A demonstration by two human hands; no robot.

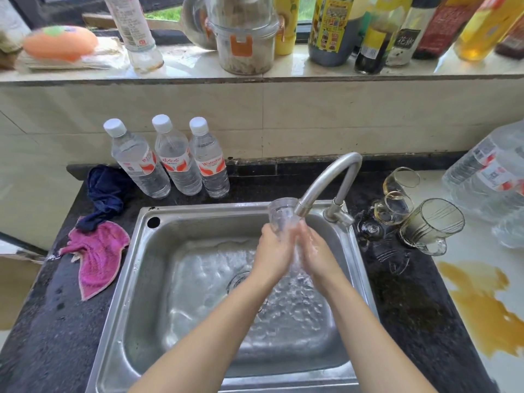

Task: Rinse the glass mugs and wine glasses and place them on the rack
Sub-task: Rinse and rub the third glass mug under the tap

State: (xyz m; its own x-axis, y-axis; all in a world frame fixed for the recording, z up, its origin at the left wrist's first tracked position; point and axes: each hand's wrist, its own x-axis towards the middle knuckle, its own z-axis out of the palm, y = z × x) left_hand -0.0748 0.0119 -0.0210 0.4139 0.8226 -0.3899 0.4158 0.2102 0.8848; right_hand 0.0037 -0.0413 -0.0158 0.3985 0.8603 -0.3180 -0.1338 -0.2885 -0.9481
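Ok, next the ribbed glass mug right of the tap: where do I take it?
The ribbed glass mug lies tilted on the counter, mouth up and away, handle at its near lower end. Probably hook the handle from the near side; wine glasses crowd its left.

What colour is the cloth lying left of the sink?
Pink cloth, with a dark blue cloth behind it; the head view shows both.

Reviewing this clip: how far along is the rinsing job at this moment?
Done: nothing visibly; no rack or racked glassware is in view. In hand: the left hand and right hand hold a clear glass under the faucet, water running into the sink. Left: a mug and two wine glasses holding yellowish liquid wait on the counter at right.
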